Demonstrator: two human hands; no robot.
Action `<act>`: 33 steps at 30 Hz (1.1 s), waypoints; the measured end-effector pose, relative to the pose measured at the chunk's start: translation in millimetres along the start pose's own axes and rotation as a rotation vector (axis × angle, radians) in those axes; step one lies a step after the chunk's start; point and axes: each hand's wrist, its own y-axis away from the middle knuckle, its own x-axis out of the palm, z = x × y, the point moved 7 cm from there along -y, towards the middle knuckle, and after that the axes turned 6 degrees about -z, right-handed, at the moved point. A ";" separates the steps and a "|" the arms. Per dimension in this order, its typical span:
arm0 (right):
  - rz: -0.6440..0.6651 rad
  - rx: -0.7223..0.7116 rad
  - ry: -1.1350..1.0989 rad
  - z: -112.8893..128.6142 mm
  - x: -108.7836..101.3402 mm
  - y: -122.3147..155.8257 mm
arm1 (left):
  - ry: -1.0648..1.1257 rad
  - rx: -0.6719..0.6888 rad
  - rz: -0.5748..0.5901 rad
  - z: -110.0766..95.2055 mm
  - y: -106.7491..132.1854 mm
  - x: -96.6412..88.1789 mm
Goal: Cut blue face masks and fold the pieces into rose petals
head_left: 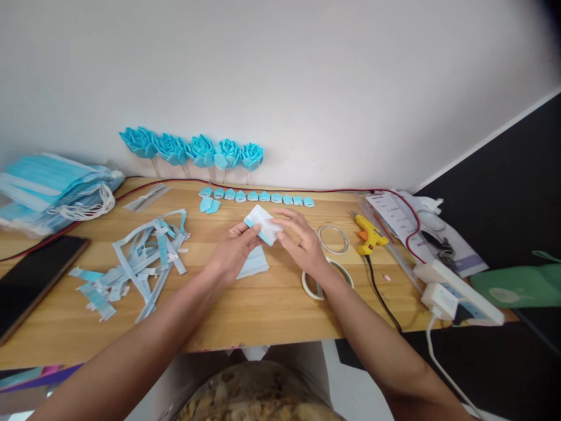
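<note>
My left hand (239, 248) is closed in a pinch, thumb on top, on a small square of mask fabric (262, 217). The square is mostly white with blue edges. My right hand (303, 242) grips its right corner with thumb and index finger, while the other fingers are stretched out. Below the hands a pale folded mask piece (254, 263) lies on the wooden table (228, 318). Behind them runs a row of small blue folded petals (253, 196), with two looser petals (210, 204) at its left end.
Blue fabric roses (201, 151) on stems lean against the wall. Mask scraps (140, 257), stacked masks (48, 181) and a phone (35, 280) lie left. On the right are tape rolls (333, 239), a yellow glue gun (370, 234) with its cord, and a power strip (460, 292).
</note>
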 end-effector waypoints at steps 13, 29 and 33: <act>-0.016 0.416 -0.374 -34.0 11.8 8.7 | -0.166 -0.002 0.059 7.2 4.0 5.0; -0.038 0.427 -0.379 -31.9 11.6 10.7 | -0.219 0.032 0.049 10.4 1.7 -0.1; -0.027 0.433 -0.398 -27.0 10.9 10.3 | -0.269 0.055 0.003 9.0 1.3 -5.1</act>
